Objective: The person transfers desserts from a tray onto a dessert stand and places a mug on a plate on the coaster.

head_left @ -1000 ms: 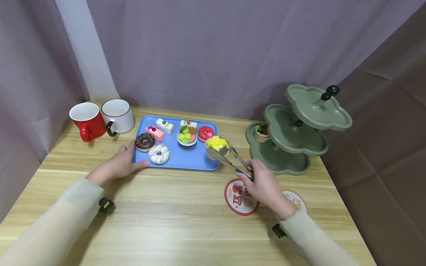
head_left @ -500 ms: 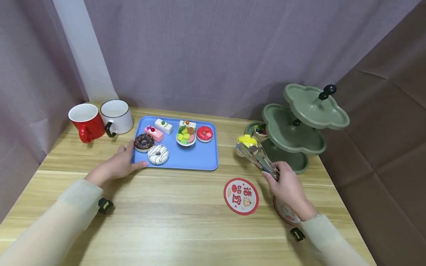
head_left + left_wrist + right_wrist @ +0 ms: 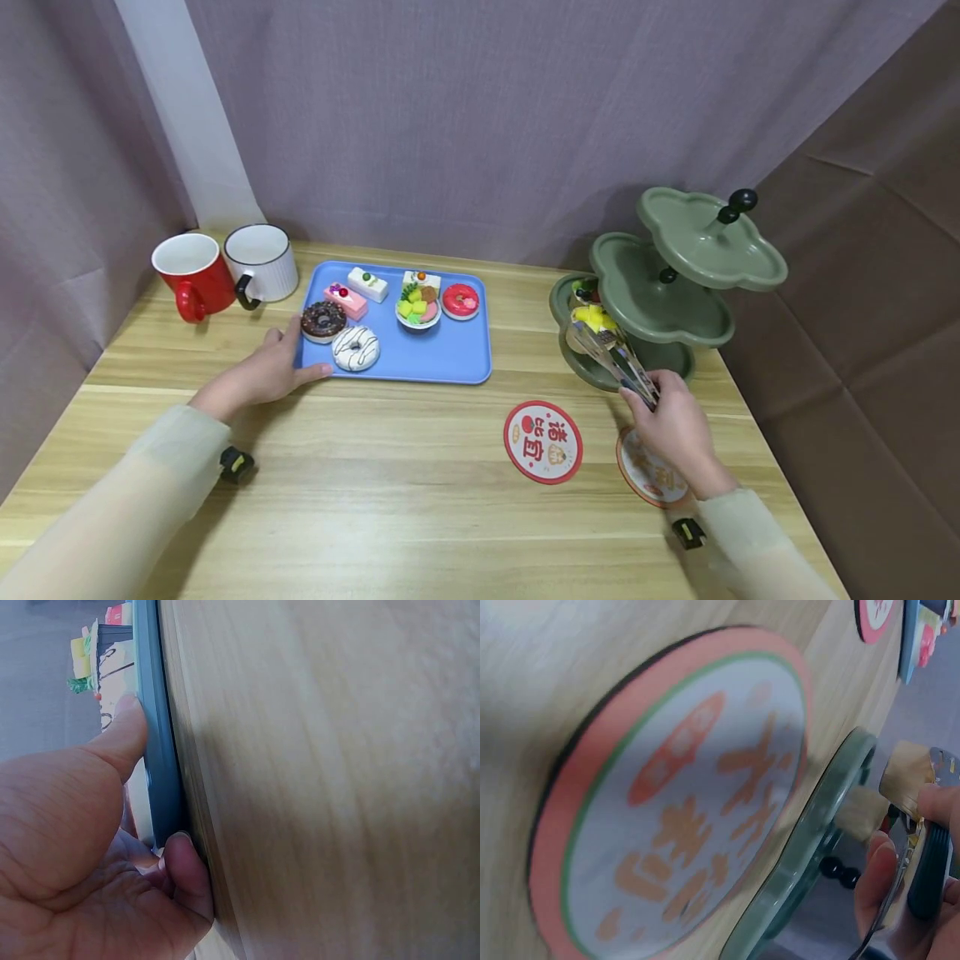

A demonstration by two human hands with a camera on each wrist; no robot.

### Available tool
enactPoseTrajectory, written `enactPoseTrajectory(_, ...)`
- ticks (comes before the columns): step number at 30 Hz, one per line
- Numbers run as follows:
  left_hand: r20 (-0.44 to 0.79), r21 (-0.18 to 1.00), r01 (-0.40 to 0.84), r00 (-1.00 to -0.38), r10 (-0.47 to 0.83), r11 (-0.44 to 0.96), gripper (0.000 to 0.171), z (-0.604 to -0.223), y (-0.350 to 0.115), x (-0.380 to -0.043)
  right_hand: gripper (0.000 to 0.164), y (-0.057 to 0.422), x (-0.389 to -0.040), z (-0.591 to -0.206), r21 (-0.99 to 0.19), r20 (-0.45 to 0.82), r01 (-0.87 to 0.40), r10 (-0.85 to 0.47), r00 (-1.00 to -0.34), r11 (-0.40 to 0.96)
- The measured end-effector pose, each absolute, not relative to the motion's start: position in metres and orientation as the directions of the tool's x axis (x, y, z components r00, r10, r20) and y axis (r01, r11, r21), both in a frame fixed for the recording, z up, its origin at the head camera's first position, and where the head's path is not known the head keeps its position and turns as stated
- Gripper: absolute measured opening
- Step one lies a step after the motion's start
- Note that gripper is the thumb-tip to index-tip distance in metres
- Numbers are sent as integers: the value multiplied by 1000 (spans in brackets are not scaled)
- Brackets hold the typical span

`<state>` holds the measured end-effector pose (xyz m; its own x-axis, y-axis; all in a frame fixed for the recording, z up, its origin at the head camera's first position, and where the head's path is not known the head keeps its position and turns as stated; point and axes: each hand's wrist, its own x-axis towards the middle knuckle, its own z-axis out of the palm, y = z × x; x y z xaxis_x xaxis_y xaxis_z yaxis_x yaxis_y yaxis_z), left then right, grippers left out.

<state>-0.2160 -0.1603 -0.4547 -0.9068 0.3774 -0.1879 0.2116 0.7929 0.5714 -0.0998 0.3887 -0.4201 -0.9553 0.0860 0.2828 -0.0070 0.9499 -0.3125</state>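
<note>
My right hand (image 3: 677,425) grips metal tongs (image 3: 628,371). Between their tips is a fruit tart (image 3: 594,317) topped with yellow cubes, over the lowest tier of a green three-tier stand (image 3: 660,310). In the right wrist view the tart's tan cup (image 3: 906,776) looks raised above the tier's rim; another fruit tart (image 3: 585,292) stands behind it, partly hidden. My left hand (image 3: 258,375) holds the near left corner of a blue tray (image 3: 442,362), thumb on the front rim. A chocolate donut (image 3: 324,321) and a white donut (image 3: 356,348) lie close to that hand.
Elsewhere on the tray are a pink cake (image 3: 347,302), a white cake (image 3: 367,284), a fruit cup (image 3: 417,310) and a red donut (image 3: 461,301). A red mug (image 3: 202,279) and a white mug (image 3: 273,271) stand left. Two round coasters (image 3: 543,442) lie in front of the stand.
The right hand has carried the tart in the tongs rightward from beside the tray's right edge to above the stand's lowest tier. The left hand stays at the tray corner.
</note>
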Motion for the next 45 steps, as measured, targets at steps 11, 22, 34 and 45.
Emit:
enactPoseTrajectory(11,-200,569,210,-902,382,795,108,-456,-162,-217,48,417,-91,-417,-299,237,107,182,-954,948)
enactPoseTrajectory(22,-193,569,208,-907,375,795,109,-453,-162,-217,47,447,-90,-418,-290,248,160,236,-940,944)
enactPoseTrajectory(34,-192,568,209,-907,375,796,109,-455,-162,-218,53,471,-97,-422,-264,213,296,355,-910,918)
enactPoseTrajectory(45,-198,572,204,-906,375,795,108,-456,-162,-217,60,475,-105,-424,-298,129,388,440,-889,872)
